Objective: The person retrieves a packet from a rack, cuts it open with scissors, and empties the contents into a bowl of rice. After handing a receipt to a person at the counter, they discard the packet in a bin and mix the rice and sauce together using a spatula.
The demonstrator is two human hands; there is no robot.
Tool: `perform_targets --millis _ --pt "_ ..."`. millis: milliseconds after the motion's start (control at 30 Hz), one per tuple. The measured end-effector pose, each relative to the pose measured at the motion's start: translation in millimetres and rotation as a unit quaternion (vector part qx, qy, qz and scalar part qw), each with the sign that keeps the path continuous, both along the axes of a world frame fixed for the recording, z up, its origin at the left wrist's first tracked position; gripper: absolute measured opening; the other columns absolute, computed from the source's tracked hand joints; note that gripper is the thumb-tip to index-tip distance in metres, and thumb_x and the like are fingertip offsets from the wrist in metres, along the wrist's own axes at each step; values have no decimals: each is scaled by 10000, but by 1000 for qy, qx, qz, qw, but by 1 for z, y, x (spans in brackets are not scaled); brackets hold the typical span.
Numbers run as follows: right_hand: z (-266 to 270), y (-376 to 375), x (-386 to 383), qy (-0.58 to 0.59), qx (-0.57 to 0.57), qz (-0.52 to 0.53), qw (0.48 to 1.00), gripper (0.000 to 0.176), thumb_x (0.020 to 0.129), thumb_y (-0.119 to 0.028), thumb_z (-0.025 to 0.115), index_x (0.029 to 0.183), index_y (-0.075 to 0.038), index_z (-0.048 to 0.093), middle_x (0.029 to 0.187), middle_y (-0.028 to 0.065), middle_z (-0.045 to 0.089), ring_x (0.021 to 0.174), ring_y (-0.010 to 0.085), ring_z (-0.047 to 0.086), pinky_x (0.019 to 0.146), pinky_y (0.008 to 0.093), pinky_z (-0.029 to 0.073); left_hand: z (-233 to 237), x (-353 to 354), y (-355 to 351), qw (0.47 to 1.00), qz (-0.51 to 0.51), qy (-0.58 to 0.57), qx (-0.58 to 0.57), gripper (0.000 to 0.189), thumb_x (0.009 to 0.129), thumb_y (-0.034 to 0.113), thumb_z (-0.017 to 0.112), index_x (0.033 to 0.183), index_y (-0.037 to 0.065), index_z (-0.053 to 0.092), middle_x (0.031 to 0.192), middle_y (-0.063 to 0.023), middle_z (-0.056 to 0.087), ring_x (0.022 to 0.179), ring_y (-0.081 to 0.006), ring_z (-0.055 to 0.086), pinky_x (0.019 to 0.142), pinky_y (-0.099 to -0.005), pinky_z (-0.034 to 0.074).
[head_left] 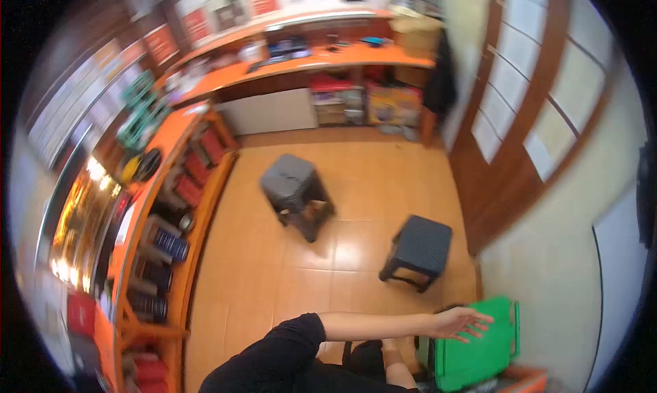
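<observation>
My left arm stretches across to the right, bare below its black sleeve. At its end my left hand (462,323) is open, fingers spread, and overlaps the green lid (478,355) in this view. Nothing shows in its fingers. The lid looks like that of a bin and has a bar-like handle along its right side. Below the forearm are a patch of bare skin and dark cloth, partly hidden. My right hand is out of sight.
A grey stool (294,181) and a dark stool (419,246) stand on the tiled floor (321,283). Orange shelving (198,236) runs along the left, an orange counter (328,58) along the back. Brown-framed doors (510,112) are at the right, beside a pale wall (547,277).
</observation>
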State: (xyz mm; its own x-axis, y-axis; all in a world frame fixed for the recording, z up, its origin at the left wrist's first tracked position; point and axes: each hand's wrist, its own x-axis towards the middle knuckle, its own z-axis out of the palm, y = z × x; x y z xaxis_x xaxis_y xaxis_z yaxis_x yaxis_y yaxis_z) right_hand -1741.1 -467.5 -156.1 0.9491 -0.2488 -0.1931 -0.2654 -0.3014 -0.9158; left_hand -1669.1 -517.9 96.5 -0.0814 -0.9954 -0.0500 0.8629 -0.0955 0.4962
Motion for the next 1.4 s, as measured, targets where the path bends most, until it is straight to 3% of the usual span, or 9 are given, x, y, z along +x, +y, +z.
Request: perform_targets --millis 300,633,767,833,933,1000,1100,1167,1400 --pt "-4 307 85 105 -63 371 921 218 812 -104 587 1020 -40 562 938 140 608 739 229 611 605 297 467 15 10 443 888 433 -155 24 425 979 385 426 1324 140 458 1182 -21 552 1050 -144 556 866 -298 447" --pt "-28 647 140 200 -12 422 884 113 795 -84 606 897 -35 594 736 107 636 459 156 588 388 252 435 -6 -87 896 595 799 -76 38 359 972 296 439 1277 111 472 1099 -23 591 1003 -160 603 881 -319 471" --pt "-35 849 187 87 -50 501 860 149 842 -150 599 879 -6 611 773 137 659 591 207 651 491 308 504 -39 -99 1040 488 864 -26 118 330 974 271 446 1252 98 488 1068 -37 603 958 -157 614 870 -305 474" --pt "-33 977 192 -166 -109 574 794 207 849 -184 613 886 19 607 837 169 672 752 274 667 661 390 527 -57 -112 1111 433 890 -7 143 314 963 266 471 1228 98 502 1053 -39 609 947 -161 615 850 -312 477" --pt "48 1178 156 -245 -110 697 664 177 849 -181 600 902 -15 629 925 224 628 887 401 586 757 474 468 -21 -163 1196 345 915 35 205 287 942 247 515 1182 92 522 1029 -40 613 914 -164 618 808 -324 483" --pt "75 1305 125 -434 61 706 556 162 833 -186 590 910 -54 645 945 217 587 963 405 525 846 504 408 10 -217 1246 256 939 -8 229 314 913 311 538 1160 116 540 1003 -17 606 906 -152 616 786 -318 486" --pt "62 1456 90 -405 -81 736 537 261 857 -254 518 1073 -174 642 1001 214 580 987 407 538 864 498 453 64 -311 1289 90 933 -28 348 351 952 353 480 1157 75 541 991 -17 600 899 -129 610 785 -283 469" --pt "58 1511 67 -480 -153 668 548 354 812 -256 557 1148 -181 639 785 225 564 827 405 578 717 505 470 93 -368 1300 34 934 -20 355 320 954 323 466 1146 77 542 997 -20 595 911 -124 609 808 -280 459" --pt "50 1560 55 -360 -161 721 570 314 908 -209 443 1141 -5 490 987 307 521 885 465 548 706 554 463 104 -456 1329 -35 880 29 474 343 907 378 547 1121 110 538 1011 6 563 921 -110 560 848 -272 427"
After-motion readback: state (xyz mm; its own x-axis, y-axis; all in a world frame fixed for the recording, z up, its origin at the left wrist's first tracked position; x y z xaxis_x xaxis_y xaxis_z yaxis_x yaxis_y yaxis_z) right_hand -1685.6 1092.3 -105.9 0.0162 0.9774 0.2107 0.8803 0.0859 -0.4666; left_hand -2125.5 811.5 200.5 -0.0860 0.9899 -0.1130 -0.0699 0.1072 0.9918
